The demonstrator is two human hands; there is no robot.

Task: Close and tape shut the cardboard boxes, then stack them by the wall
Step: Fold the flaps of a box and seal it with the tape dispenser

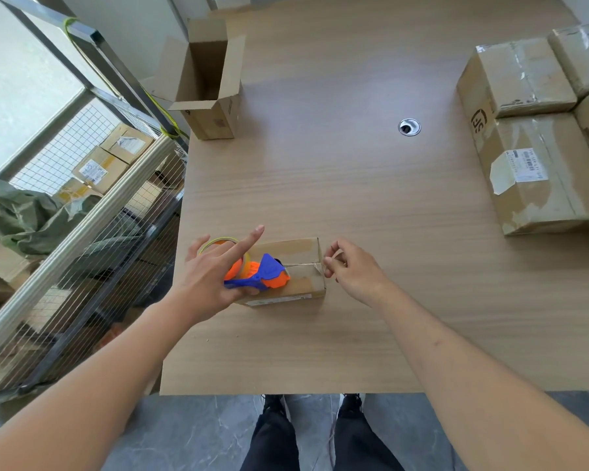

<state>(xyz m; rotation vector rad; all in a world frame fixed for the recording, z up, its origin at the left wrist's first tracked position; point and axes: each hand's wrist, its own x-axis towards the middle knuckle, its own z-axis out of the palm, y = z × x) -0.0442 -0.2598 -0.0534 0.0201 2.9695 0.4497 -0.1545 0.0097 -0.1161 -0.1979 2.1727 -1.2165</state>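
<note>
**Head view: tape pulled across the small box**

Head camera looks down on our two arms over the wooden table [371,205]. Nearest to us is the small cardboard box [295,283], already closed, near the front left part of the table. Our left hand [211,277] holds the blue and orange tape dispenser [257,271] on top of the box; the thumb and palm seem to keep it, while the fingers are spread and straight, the index pointing away. Our right hand [349,266] is at the right end of the box, its fingers curled and pinching the free end of the tape [306,265], which is stretched between the dispenser and this hand.

We judge the risk is here: the left grip looks loose, so the dispenser may slip, and the tape may twist or stick to itself before it lies on the seam.

Farther, an open box [206,83] stands at the far left edge, its flaps up, not yet closed. At the far right, several taped boxes [538,137] stand together, touching.
</note>
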